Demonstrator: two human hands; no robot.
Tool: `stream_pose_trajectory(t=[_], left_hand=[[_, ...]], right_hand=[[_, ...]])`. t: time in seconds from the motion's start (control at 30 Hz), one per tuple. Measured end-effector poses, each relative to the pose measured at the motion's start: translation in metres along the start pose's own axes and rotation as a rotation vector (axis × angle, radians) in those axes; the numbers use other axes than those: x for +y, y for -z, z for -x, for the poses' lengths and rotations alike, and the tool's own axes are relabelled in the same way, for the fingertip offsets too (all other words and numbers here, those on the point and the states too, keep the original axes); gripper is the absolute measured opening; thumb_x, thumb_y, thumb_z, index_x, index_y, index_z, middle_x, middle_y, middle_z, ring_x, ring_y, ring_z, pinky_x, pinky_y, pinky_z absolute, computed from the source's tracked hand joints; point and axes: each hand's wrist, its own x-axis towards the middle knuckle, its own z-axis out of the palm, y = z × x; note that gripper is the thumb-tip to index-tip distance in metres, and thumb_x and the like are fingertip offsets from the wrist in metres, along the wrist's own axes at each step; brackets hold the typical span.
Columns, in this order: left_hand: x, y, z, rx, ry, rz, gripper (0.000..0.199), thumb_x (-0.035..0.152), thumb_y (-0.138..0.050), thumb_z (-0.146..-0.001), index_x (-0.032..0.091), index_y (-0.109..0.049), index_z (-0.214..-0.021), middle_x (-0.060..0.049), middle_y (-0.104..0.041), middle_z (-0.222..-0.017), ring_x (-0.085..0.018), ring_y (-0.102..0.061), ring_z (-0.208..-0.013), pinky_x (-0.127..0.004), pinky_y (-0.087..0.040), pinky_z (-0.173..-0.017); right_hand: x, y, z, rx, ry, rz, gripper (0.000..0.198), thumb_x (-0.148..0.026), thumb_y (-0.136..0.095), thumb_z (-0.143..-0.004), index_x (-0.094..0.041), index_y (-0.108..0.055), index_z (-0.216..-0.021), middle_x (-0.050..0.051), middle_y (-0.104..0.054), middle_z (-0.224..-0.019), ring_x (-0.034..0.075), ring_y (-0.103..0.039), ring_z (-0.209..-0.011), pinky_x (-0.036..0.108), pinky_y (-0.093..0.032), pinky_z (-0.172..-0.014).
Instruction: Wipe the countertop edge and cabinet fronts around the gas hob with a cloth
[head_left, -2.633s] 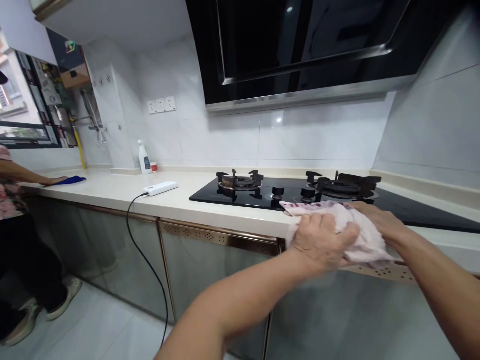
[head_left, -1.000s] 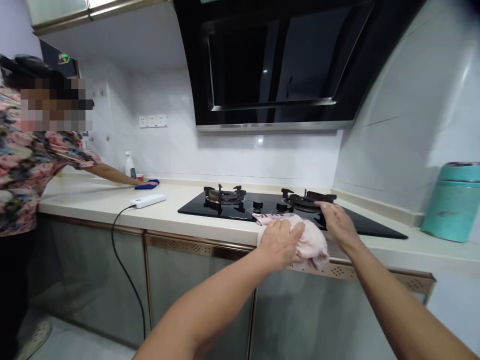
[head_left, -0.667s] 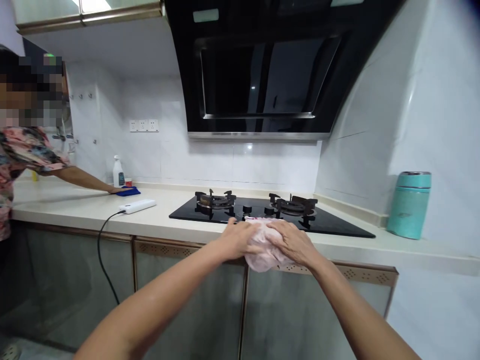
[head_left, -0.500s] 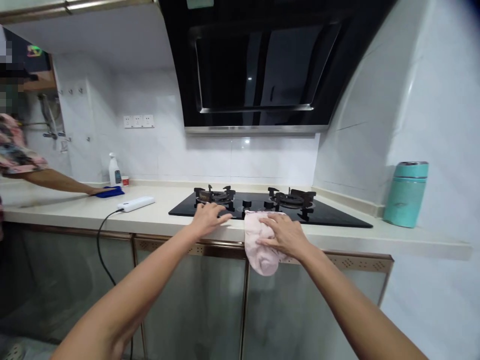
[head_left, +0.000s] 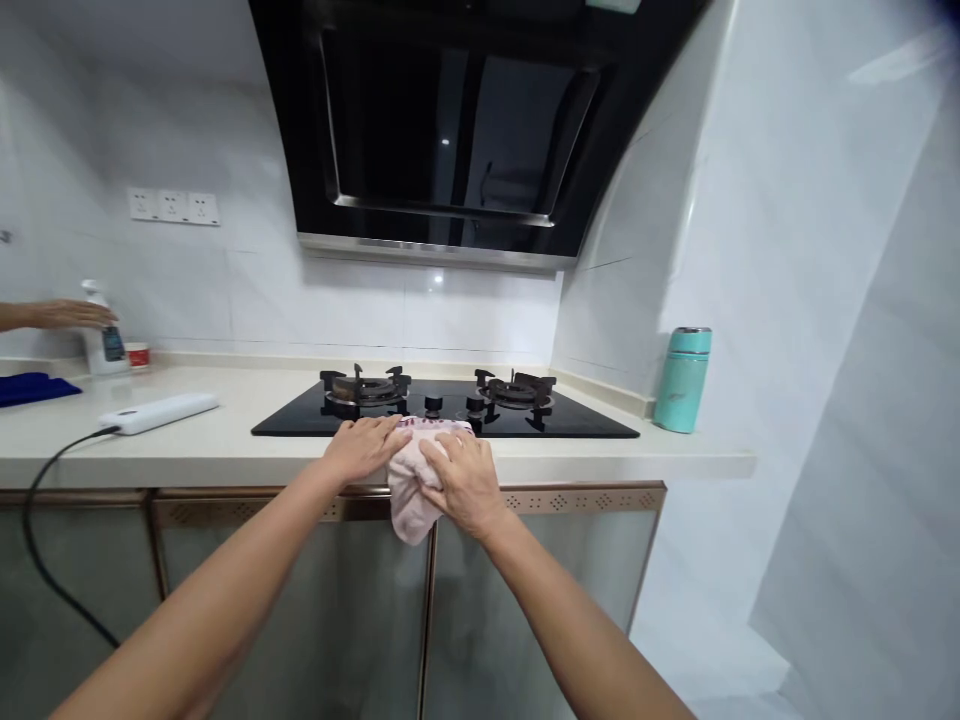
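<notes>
A pale pink cloth lies over the front edge of the worktop, just before the black gas hob, and its lower end hangs down past the edge. My right hand grips it from the right, fingers bent over the top. At the cloth's left side, my left hand has its fingers and thumb on the fabric, closed on its edge. Both hands are close together; the fingertips are partly hidden in the folds.
A turquoise flask stands on the right of the worktop. At left lie a white power strip with a black cable and a blue cloth. Another person's hand is at a spray bottle, beside a small red-and-white tub.
My view has swung right. My left hand has come over to the pink cloth, which my right hand still holds. The other person's hand has left the blue cloth for the spray bottle.
</notes>
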Motion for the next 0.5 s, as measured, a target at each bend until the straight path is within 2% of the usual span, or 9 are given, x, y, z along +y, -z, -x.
stream_pose_trajectory(t=[0.1,0.17,0.23,0.33,0.43,0.5], left_hand=[[0.003,0.001,-0.001,-0.063,0.03,-0.024,0.076,0.068,-0.018,-0.096,0.025,-0.028,-0.157,-0.008,-0.039,-0.159,-0.031,-0.04,-0.143,-0.05,-0.032,-0.11],[0.005,0.001,-0.001,-0.077,0.019,-0.044,0.078,0.07,-0.017,-0.095,0.024,-0.029,-0.157,-0.01,-0.039,-0.16,-0.032,-0.038,-0.144,-0.051,-0.031,-0.111],[0.007,0.001,-0.001,-0.095,0.015,-0.074,0.079,0.072,-0.017,-0.094,0.026,-0.034,-0.156,-0.01,-0.036,-0.161,-0.033,-0.035,-0.146,-0.052,-0.029,-0.112],[0.008,0.001,-0.001,-0.119,0.03,-0.114,0.078,0.073,-0.017,-0.094,0.027,-0.038,-0.153,-0.011,-0.034,-0.162,-0.032,-0.032,-0.148,-0.053,-0.027,-0.113],[0.009,0.001,-0.001,-0.103,0.009,-0.132,0.078,0.072,-0.016,-0.095,0.026,-0.039,-0.153,-0.011,-0.036,-0.161,-0.031,-0.033,-0.147,-0.052,-0.027,-0.113],[0.009,0.0,-0.001,-0.085,-0.01,-0.129,0.077,0.072,-0.017,-0.096,0.025,-0.041,-0.152,-0.012,-0.039,-0.159,-0.031,-0.034,-0.147,-0.051,-0.028,-0.113]], right_hand=[[0.047,0.001,0.034,0.118,-0.033,0.034,0.049,-0.047,-0.063,-0.085,-0.021,-0.059,-0.127,0.013,-0.059,-0.128,0.033,-0.045,-0.121,0.045,-0.032,-0.094],[0.088,0.005,0.058,0.187,-0.108,0.078,0.042,-0.045,-0.057,-0.088,-0.019,-0.063,-0.12,0.013,-0.062,-0.124,0.031,-0.048,-0.119,0.044,-0.032,-0.095],[0.133,0.013,0.083,0.195,-0.191,0.133,0.036,-0.044,-0.053,-0.089,-0.019,-0.066,-0.113,0.012,-0.065,-0.118,0.029,-0.051,-0.114,0.043,-0.033,-0.095],[0.2,0.029,0.117,0.105,-0.357,0.24,0.037,-0.043,-0.047,-0.089,-0.018,-0.068,-0.105,0.013,-0.067,-0.11,0.028,-0.055,-0.105,0.041,-0.035,-0.09],[0.258,0.052,0.139,-0.085,-0.612,0.343,0.04,-0.04,-0.043,-0.089,-0.015,-0.069,-0.105,0.016,-0.067,-0.109,0.031,-0.055,-0.103,0.041,-0.037,-0.084],[0.286,0.069,0.147,-0.224,-0.781,0.364,0.041,-0.039,-0.038,-0.091,-0.016,-0.069,-0.105,0.017,-0.067,-0.111,0.032,-0.056,-0.104,0.041,-0.037,-0.082]])
